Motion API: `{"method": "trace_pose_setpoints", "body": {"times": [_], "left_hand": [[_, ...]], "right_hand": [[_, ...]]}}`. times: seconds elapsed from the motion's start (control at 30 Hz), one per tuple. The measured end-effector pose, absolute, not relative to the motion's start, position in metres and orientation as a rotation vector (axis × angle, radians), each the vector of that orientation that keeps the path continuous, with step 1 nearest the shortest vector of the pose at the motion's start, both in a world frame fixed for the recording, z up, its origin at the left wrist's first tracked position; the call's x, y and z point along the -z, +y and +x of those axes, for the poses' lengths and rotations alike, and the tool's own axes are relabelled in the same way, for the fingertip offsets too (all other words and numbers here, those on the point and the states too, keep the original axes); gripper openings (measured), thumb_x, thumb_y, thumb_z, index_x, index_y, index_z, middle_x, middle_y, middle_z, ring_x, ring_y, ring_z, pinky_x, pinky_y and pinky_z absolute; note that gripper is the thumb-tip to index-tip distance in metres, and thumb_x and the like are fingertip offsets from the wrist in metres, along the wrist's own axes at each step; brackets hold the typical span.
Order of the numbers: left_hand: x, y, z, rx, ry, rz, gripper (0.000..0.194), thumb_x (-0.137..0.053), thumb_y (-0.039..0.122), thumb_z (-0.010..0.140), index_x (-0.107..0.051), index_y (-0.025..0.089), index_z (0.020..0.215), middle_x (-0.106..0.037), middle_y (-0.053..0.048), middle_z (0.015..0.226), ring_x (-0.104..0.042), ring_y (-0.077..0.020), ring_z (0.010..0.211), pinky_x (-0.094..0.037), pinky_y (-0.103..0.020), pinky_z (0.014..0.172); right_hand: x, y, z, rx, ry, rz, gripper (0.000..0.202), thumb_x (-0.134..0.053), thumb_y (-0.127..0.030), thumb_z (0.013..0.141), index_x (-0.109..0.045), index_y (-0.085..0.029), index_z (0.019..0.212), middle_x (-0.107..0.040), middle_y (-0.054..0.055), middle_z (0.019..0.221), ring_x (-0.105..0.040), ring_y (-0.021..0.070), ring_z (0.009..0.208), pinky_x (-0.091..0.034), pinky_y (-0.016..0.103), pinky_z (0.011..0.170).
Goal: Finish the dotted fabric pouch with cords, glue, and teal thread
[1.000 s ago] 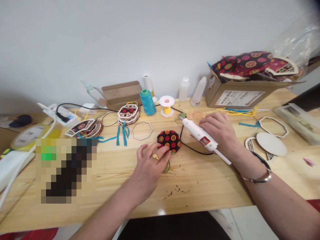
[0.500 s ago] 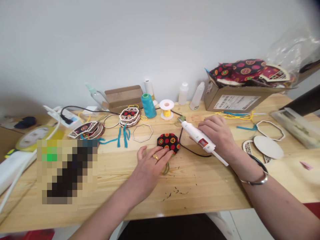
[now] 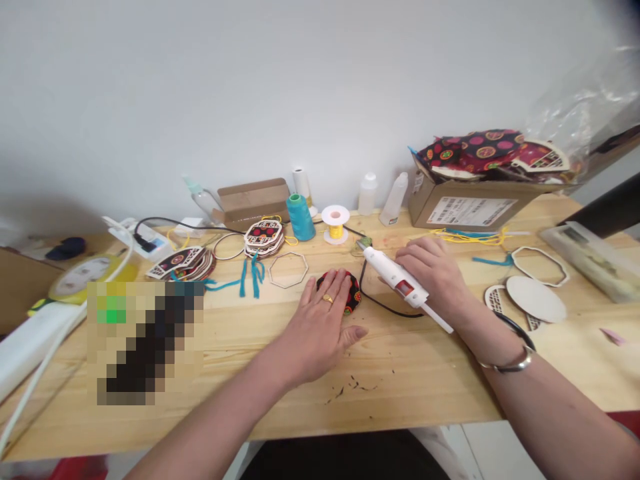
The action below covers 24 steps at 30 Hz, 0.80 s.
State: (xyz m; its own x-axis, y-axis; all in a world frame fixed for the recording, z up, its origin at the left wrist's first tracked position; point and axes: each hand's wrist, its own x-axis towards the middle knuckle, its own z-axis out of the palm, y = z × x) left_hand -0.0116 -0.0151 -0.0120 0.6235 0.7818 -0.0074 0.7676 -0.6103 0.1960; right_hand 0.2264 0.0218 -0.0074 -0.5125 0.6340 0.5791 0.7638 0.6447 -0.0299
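Observation:
My left hand point(image 3: 325, 320) lies flat with its fingers stretched over a black, red-flowered fabric piece point(image 3: 354, 299) on the table, covering most of it. A white glue gun point(image 3: 395, 275) is gripped in my right hand point(image 3: 433, 273), its nozzle pointing up and left and a glue stick sticking out of the back. Just beyond the nozzle is a small greenish lump point(image 3: 367, 241). A thin wooden octagonal frame point(image 3: 289, 269) rests left of the fabric piece, near my left fingers.
Behind stand a teal thread cone point(image 3: 300, 219), a yellow thread spool point(image 3: 335, 225) and plastic bottles point(image 3: 367, 193). A cardboard box point(image 3: 465, 203) of fabric pieces is at back right. Stacked ornaments point(image 3: 264, 239) sit left of centre; a white oval disc point(image 3: 536, 299) lies right. A black cord point(image 3: 385, 307) crosses the table.
My left hand has slid forward over the fabric piece and flattened, its thumb now spread to the right. The glue gun stays in my right hand, nearly still. The view has shifted slightly.

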Motion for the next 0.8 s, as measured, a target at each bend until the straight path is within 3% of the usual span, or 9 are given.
{"method": "trace_pose_setpoints", "body": {"times": [0.57, 0.67, 0.8], "left_hand": [[0.009, -0.007, -0.004, -0.048, 1.259, 2.618, 0.070, -0.024, 0.057, 0.087, -0.029, 0.009, 0.139, -0.026, -0.018, 0.147, -0.019, -0.0277, 0.136, -0.009, -0.052, 0.109], [0.007, -0.001, -0.007, -0.149, 1.297, 2.603, 0.066, -0.035, 0.053, 0.086, -0.029, 0.013, 0.139, -0.027, -0.017, 0.147, -0.020, -0.0278, 0.136, -0.011, -0.053, 0.107], [0.006, 0.011, -0.010, -0.225, 1.412, 2.544, 0.086, -0.053, 0.058, 0.073, -0.021, 0.014, 0.141, -0.028, -0.018, 0.146, -0.022, -0.0338, 0.133, -0.018, -0.056, 0.102]], "right_hand": [[0.008, 0.023, 0.227, 0.289, -2.315, -1.088, 0.009, -0.052, -0.023, 0.082, -0.055, -0.018, 0.076, -0.063, 0.007, 0.078, -0.050, 0.0205, 0.082, -0.032, 0.035, 0.069], [0.009, 0.023, 0.227, 0.292, -2.310, -1.096, 0.006, -0.054, -0.022, 0.081, -0.055, -0.018, 0.077, -0.063, 0.007, 0.079, -0.051, 0.0209, 0.082, -0.032, 0.035, 0.068], [0.009, 0.024, 0.227, 0.312, -2.299, -1.099, 0.007, -0.053, -0.021, 0.081, -0.055, -0.018, 0.075, -0.063, 0.007, 0.078, -0.051, 0.0206, 0.082, -0.032, 0.034, 0.068]]}}
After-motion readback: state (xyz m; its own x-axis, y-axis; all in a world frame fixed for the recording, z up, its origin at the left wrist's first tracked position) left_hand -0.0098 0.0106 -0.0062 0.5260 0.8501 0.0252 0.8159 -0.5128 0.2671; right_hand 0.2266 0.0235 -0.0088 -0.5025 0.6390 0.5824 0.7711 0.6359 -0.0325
